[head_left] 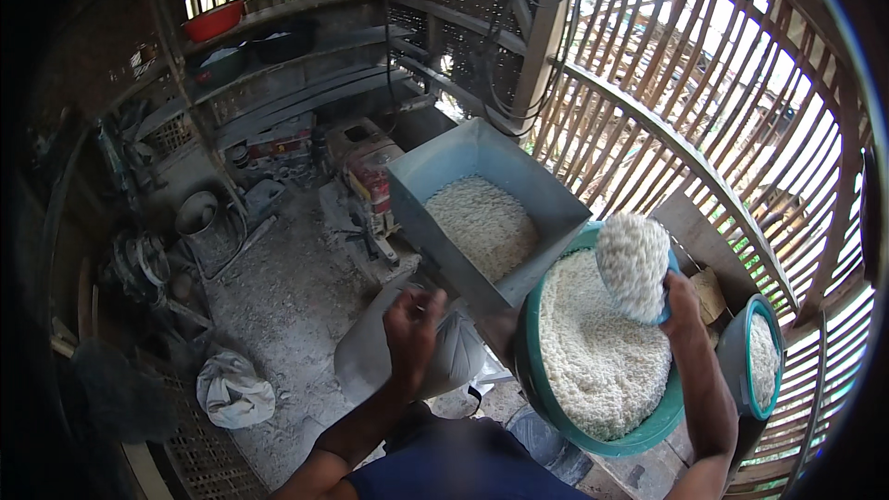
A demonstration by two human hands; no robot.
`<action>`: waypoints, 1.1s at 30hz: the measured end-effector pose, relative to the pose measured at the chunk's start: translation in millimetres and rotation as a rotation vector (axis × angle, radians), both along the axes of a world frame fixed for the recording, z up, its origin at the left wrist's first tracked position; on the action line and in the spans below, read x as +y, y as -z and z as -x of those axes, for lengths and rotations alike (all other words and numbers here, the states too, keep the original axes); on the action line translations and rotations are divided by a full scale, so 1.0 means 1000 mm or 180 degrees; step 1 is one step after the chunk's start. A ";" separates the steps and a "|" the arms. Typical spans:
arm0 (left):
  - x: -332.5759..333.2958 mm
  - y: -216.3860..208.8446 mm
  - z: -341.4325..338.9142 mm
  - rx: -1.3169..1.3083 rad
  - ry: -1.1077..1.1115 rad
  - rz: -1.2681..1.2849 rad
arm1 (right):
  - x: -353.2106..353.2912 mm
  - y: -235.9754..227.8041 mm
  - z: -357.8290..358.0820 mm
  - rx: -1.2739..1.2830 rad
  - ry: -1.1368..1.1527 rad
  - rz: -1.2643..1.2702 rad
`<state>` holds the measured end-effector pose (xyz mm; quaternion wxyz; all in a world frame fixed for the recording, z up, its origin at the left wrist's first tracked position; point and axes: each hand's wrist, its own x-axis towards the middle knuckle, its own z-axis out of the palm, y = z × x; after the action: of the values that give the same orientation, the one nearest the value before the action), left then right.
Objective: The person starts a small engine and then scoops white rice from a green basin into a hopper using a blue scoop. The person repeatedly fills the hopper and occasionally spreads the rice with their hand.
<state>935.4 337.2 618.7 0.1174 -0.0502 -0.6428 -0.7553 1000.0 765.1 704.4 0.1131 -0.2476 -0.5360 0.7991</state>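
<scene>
A: From where I stand, that right hand (683, 304) has a firm hold on the blue scoop (673, 262). How would you manage a load like that?

B: Hold it level, I'd say, wrist firm and elbow bent, for it's heaped past its rim. Best to have it above the green tub (616, 447), so any stray bits drop back in. A slightly smaller heap would probably be easier on the arm, too.

A: And the left hand (414, 329)?

B: Lifted in front of the pale sack (366, 356), fingers half curled and grasping nothing that I can see. It could steady the tub's rim if the weight started to pull.

A: Where's the scoop exactly?

B: Over the back part of the tub, near the metal hopper (468, 153), and tilted enough to show its whole top.

A: What does the white grain (632, 264) in it look like?

B: Creamy, coarse and crumbly, piled in a rounded mound, a bit blurred from here. The stuff in the tub matches it, with an uneven, dug-over surface. The hopper has some as well, a shade duller. Whether it's damp, I can't tell.
</scene>
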 end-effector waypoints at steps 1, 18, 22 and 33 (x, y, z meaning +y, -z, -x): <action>-0.007 0.008 0.013 -0.0293 -0.0186 0.0015 | -0.007 -0.013 0.019 -0.0145 0.0109 -0.0225; -0.030 0.040 0.109 -0.1083 0.1442 -0.0657 | -0.176 -0.056 0.170 0.1926 -0.0014 -0.5248; -0.022 0.045 0.107 -0.1047 0.1343 -0.1171 | -0.195 -0.030 0.154 0.1965 0.0287 -0.4480; -0.018 0.037 0.103 -0.1097 0.1130 -0.1316 | -0.196 -0.007 0.147 0.1974 0.0477 -0.3817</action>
<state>832.5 319.5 581.6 -0.1191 -0.0080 -0.4674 -0.8760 853.2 568.7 711.6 0.4344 0.0622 -0.8106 0.3877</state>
